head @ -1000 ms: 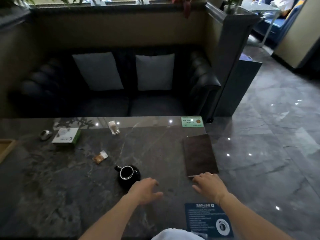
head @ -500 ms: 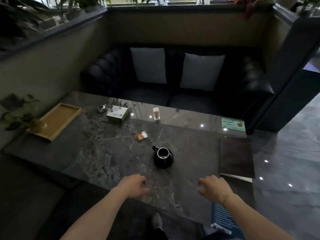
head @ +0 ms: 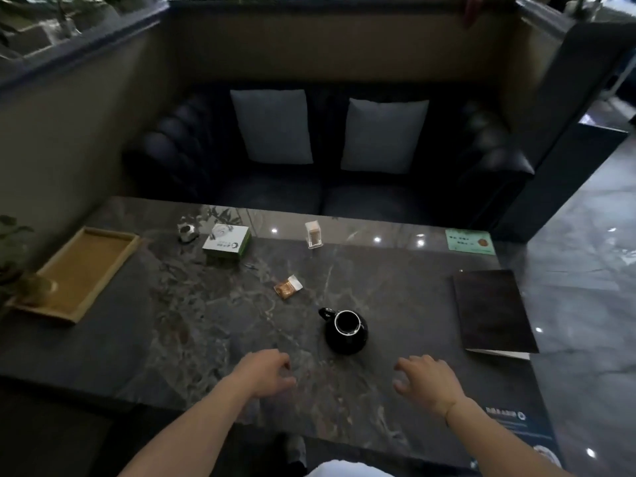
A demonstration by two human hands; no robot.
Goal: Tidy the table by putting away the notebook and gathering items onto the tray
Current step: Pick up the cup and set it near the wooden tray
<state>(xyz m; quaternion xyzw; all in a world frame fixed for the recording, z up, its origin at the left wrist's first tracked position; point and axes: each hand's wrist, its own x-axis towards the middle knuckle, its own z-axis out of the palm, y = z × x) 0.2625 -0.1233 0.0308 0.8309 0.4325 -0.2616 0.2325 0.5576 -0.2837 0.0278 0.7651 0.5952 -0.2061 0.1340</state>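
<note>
**Table stock, nothing yet gathered**

Head view, all places given from the black jug (head: 346, 331):

- Notebook (head: 493, 309): dark cover, closed and flat, well to the right at the table (head: 172, 321) edge. Likely stiff and light; its near corner overhangs, a fair place to pinch.
- Tray (head: 77, 273): wooden, far left, with a small plant pot on its near corner.
- Green and white box (head: 227, 242): beyond and left. Probably light card; grip across the sides.
- Wrapped sweet (head: 288, 287): just beyond, left. Small, crinkly.
- Clear toothpick holder (head: 314, 234): straight beyond. Topples easily, I judge.
- Jug itself: glossy, likely slippery and breakable; take the handle.
- Left hand (head: 265, 375): near side, left, fingers loosely curled, empty.
- Right hand (head: 426, 378): near side, right, fingers spread, empty, hovering low over the stone.
</note>
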